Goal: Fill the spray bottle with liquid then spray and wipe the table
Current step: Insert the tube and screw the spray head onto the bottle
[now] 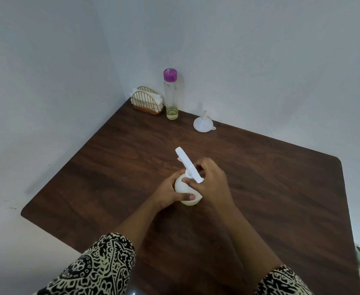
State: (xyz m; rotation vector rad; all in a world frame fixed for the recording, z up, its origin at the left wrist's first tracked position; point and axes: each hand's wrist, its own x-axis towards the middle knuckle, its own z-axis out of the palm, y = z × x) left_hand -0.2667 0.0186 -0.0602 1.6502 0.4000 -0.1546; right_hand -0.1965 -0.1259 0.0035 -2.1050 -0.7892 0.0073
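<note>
While upright on the bench [260,177], gripped round the spray bottle [182,185] body by the left hand [168,193], pinched at the trigger head [187,162] by the right hand [212,179].

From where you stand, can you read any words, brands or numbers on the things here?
None can be read. The spray bottle is plain white; the tall bottle shows no label; the funnel and the napkin holder bear no marks that I can see.
</note>
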